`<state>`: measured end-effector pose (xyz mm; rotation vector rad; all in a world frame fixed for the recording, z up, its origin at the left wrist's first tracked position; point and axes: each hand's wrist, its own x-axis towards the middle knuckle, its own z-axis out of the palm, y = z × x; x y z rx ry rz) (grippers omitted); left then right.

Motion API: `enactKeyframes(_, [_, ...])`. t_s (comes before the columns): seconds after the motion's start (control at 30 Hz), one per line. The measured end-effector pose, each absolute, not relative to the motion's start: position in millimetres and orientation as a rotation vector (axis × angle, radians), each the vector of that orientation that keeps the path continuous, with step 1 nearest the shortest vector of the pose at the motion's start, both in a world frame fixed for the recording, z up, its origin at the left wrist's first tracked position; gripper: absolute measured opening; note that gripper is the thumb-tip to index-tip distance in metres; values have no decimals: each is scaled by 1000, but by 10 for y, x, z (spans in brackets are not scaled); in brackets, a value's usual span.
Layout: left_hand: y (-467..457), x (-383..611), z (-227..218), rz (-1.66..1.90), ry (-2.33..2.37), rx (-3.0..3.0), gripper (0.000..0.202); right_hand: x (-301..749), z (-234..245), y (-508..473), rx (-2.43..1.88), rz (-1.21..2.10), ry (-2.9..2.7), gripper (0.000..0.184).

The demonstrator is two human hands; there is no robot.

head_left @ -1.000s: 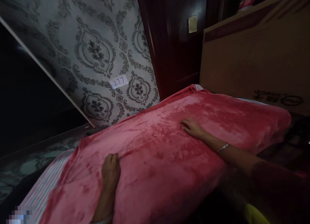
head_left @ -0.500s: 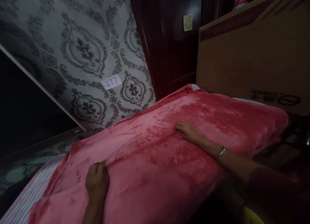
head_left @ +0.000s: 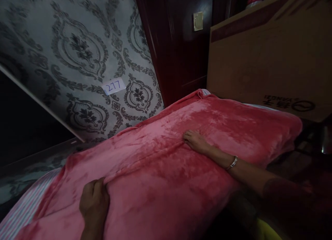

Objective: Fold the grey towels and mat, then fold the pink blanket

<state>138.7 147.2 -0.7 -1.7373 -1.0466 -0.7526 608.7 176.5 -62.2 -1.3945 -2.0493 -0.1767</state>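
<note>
A plush pink-red blanket (head_left: 155,184) lies spread over the surface in front of me. My left hand (head_left: 94,202), at the lower left, is closed on the blanket, fingers curled into its pile. Farther off and to the right, my right hand (head_left: 195,141) is also closed, gripping the cloth with bent fingers. A low ridge in the blanket runs between the two hands. Under its left edge shows a striped sheet (head_left: 27,205). My right wrist wears a silver-coloured bracelet (head_left: 233,161).
Behind the blanket, a patterned wall (head_left: 80,53) carries a paper marked 277 (head_left: 114,86). A dark red wooden panel (head_left: 176,53) stands beside it. To the right is a large cardboard box (head_left: 261,67). A dark panel (head_left: 23,118) lies at the left.
The view has turned slightly, so the scene sits a little farther left. My left hand appears slightly lower and farther left. Both hands keep their hold on the blanket.
</note>
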Motion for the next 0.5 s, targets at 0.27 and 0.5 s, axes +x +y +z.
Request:
enactKeyframes(0.27, [1547, 1286, -112, -570, -1353, -1968, 35, 6116, -644, 1769, -1392, -245, -1766, 23])
enactKeyframes(0.5, [1508, 1312, 9, -376, -1895, -2083, 43, 6126, -584, 1779, -1469, -283, -1923, 30])
